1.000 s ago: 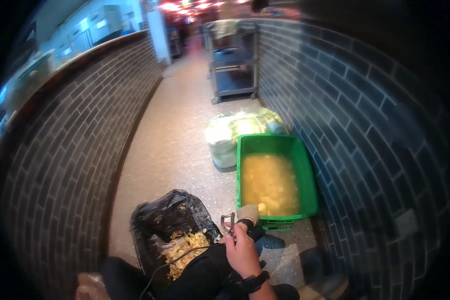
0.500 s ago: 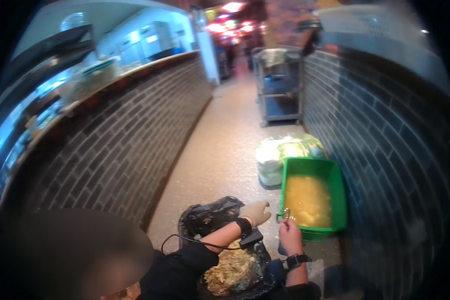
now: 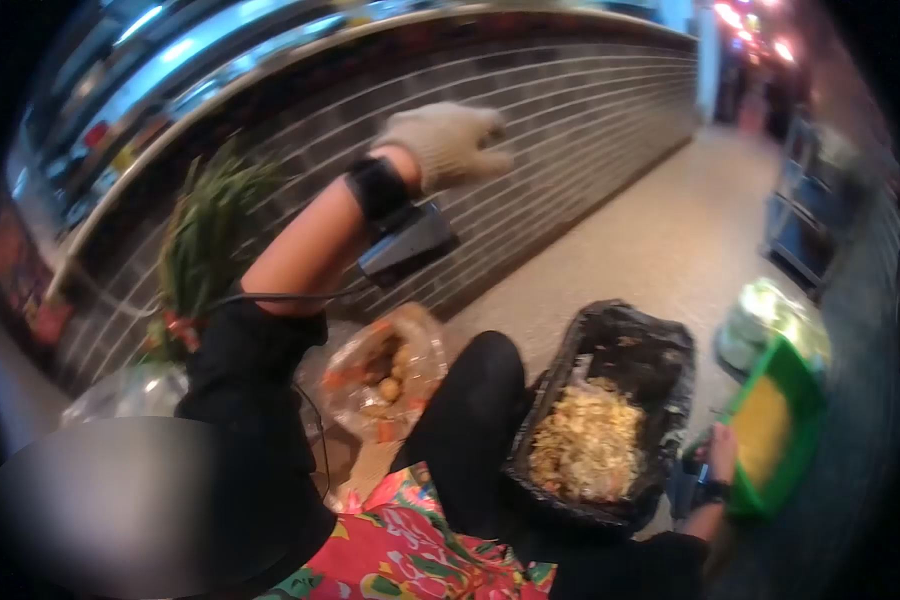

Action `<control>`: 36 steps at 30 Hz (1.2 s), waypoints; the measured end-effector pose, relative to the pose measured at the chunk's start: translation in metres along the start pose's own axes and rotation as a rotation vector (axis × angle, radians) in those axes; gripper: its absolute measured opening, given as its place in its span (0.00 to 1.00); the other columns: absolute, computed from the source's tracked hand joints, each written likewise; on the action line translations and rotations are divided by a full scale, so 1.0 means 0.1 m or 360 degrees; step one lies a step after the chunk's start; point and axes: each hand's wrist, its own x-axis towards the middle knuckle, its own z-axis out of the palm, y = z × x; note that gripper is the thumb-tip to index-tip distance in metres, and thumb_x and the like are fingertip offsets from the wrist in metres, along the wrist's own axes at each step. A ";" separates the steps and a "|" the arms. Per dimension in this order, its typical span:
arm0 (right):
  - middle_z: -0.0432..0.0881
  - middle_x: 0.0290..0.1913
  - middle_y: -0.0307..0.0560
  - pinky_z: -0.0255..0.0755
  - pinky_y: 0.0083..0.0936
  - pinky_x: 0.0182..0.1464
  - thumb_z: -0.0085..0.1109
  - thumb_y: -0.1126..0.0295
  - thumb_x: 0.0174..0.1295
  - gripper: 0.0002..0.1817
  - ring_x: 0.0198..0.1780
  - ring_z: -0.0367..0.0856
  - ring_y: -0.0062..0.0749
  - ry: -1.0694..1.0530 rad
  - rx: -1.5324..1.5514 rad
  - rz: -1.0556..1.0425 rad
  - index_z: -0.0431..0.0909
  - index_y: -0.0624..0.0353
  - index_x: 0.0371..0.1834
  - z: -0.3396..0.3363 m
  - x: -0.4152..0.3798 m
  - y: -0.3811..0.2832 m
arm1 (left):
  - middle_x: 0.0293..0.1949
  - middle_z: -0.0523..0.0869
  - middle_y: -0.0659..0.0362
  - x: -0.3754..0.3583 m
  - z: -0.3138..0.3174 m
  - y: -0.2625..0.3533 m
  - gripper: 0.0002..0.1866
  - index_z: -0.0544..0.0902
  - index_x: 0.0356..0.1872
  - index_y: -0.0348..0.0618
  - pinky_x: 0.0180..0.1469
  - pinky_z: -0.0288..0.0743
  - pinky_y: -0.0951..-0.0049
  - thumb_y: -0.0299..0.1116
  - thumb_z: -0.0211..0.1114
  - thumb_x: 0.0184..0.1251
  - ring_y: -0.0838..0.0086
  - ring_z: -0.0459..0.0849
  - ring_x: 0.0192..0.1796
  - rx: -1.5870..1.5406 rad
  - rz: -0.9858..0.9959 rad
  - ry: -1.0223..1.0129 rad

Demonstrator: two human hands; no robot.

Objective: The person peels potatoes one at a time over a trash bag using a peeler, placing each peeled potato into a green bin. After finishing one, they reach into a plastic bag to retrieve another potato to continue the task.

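Note:
My left hand (image 3: 442,146), in a light glove, is raised in front of the brick half-wall, its fingers apart and nothing seen in them. Below it lies an open plastic bag (image 3: 420,375) with round, potato-like pieces. My bare right hand (image 3: 724,452) is low at the near left side of a green tub (image 3: 812,385) of yellowish contents, its fingers closed on something small and blurred. Left of that hand is a black-lined container (image 3: 650,345) with a heap of pale peelings (image 3: 588,440).
The brick half-wall (image 3: 570,110) runs along the left of the walkway. Long green stalks (image 3: 205,235) stand at the left. Beyond the tub are a wrapped pale bundle (image 3: 760,318) and a shelf cart (image 3: 808,215). Floral cloth (image 3: 420,545) covers my lap.
The view has swung left and down. My left hand has gone from beside the tub up and left, over the bag. My right hand remains by the tub. The bag and stalks have come into view.

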 end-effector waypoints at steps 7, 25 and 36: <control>0.70 0.21 0.41 0.70 0.26 0.16 0.46 0.56 0.75 0.15 0.17 0.75 0.28 -0.0104 -0.0181 -0.0105 0.66 0.56 0.36 -0.07 0.32 0.39 | 0.46 0.88 0.49 -1.29 0.94 -1.29 0.23 0.84 0.49 0.47 0.52 0.78 0.60 0.53 0.59 0.63 0.53 0.86 0.49 -0.0461 -0.0477 0.0066; 0.70 0.20 0.42 0.67 0.27 0.13 0.45 0.58 0.76 0.16 0.13 0.72 0.30 0.0051 -0.0372 0.0222 0.65 0.57 0.33 -0.53 -0.15 1.08 | 0.54 0.84 0.43 -2.75 4.26 -0.25 0.29 0.78 0.62 0.48 0.59 0.74 0.52 0.51 0.57 0.61 0.48 0.83 0.54 -0.1040 -0.0876 -0.1056; 0.72 0.21 0.44 0.69 0.27 0.12 0.46 0.59 0.76 0.14 0.11 0.71 0.29 -0.0040 -0.0357 0.0138 0.65 0.58 0.37 -0.08 -0.20 0.80 | 0.49 0.85 0.35 -2.92 5.52 -1.12 0.38 0.81 0.57 0.36 0.62 0.71 0.52 0.63 0.58 0.58 0.43 0.82 0.57 -0.0755 -0.1531 -0.0728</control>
